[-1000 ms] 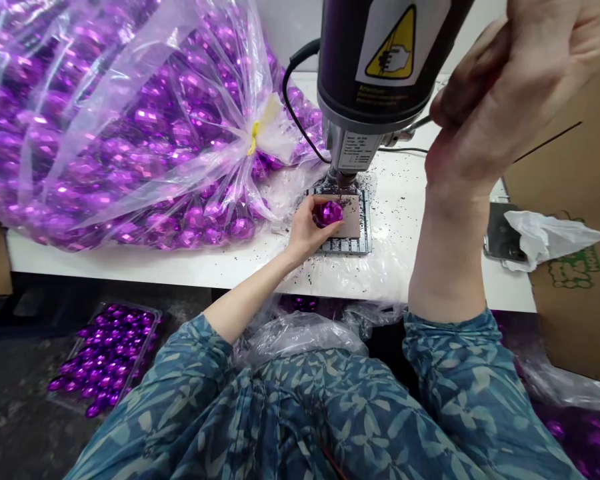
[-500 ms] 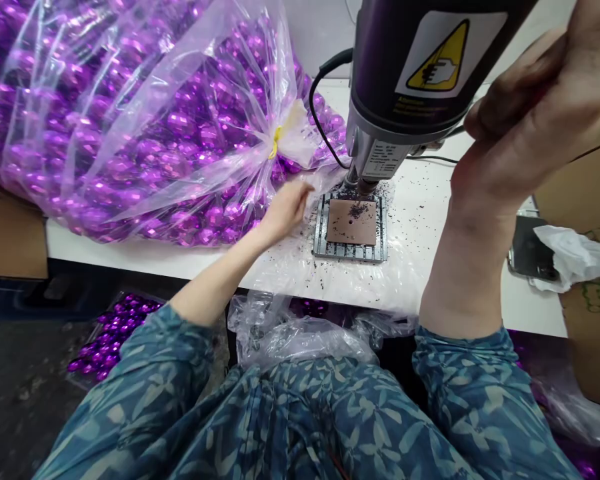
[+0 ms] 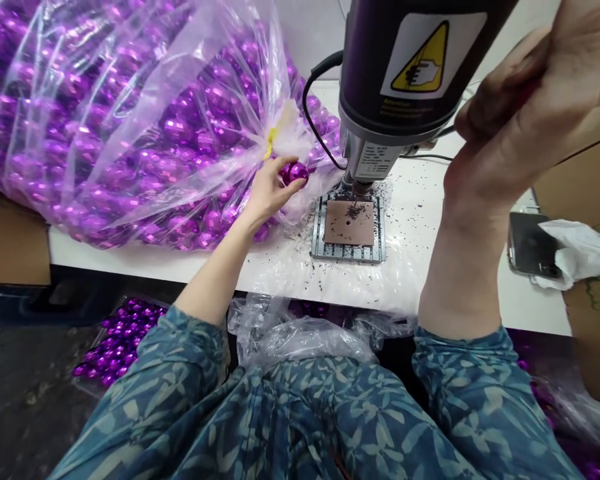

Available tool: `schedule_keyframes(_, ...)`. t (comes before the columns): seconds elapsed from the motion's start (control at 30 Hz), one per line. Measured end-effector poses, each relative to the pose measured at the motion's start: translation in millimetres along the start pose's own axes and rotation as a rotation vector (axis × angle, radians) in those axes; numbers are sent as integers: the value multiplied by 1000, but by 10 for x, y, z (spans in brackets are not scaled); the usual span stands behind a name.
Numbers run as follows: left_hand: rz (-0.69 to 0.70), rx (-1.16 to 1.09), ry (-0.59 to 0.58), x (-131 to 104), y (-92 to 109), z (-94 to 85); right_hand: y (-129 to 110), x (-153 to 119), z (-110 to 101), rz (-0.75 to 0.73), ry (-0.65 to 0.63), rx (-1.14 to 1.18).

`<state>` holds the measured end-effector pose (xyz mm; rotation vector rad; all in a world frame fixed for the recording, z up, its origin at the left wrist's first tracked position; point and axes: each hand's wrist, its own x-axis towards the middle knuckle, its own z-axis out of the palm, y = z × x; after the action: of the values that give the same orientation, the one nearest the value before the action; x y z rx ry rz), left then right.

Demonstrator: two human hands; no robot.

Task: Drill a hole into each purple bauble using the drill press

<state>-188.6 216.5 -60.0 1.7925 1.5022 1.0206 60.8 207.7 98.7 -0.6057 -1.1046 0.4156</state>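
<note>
- The left hand [image 3: 267, 193] held a faceted purple ball [image 3: 295, 173] between thumb and fingers, the grip closed on its sides.
- The ball was above the white table [image 3: 420, 260], left of the machine [image 3: 410, 67] and just beside the gathered neck of the clear bag [image 3: 155, 133].
- The right hand [image 3: 535, 107] was raised at the machine's right side, fingers curled around the outer end of the lever [image 3: 446, 131]; the gripped end was mostly hidden.
- A brown square plate [image 3: 350, 230] lay flat on the slotted metal base [image 3: 320, 251] below the machine head, dark shavings scattered over both.
- The bag contained many purple balls; a yellow tie [image 3: 269, 143] closed its neck.
- A phone [image 3: 533, 247] lay at the table's right side, touching a crumpled white tissue [image 3: 585, 247].
</note>
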Motion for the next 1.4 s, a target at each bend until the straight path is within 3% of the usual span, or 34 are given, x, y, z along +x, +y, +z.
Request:
schedule_keyframes(0.1, -113, -531, -116, -328, 138, 39, 121, 31, 7, -145, 86, 239)
schedule_keyframes(0.2, -286, -869, -258, -484, 182, 261, 148, 28, 11, -153, 98, 276)
schedule_keyframes(0.37, -489, -1127, -221, -478, 147, 627, 29, -18, 14, -79, 55, 218)
schedule_keyframes(0.5, -564, -1215, -219, -476, 184, 661, 35, 1, 7, -74, 62, 253)
schedule_keyframes(0.6, -576, -1241, -255, -474, 212, 628, 69, 20, -7, -85, 57, 258)
schedule_keyframes(0.73, -488, -1245, -197, -452, 133, 666, 80, -3, -35, -85, 35, 230)
schedule_keyframes(0.97, -147, -884, -40, -450, -166, 991, 107, -40, -86, -151, -17, 214)
schedule_keyframes(1.13, 11, -743, -74, -358, -261, 1205, 90, -31, -84, -138, -28, 215)
schedule_keyframes(1.27, 97, -604, -60, -332, -222, 1221, 115, -36, -73, -154, -18, 181)
schedule_keyframes(1.4, 134, -449, -71, -390, -33, 1120, 161, -50, -48, -224, -4, 183)
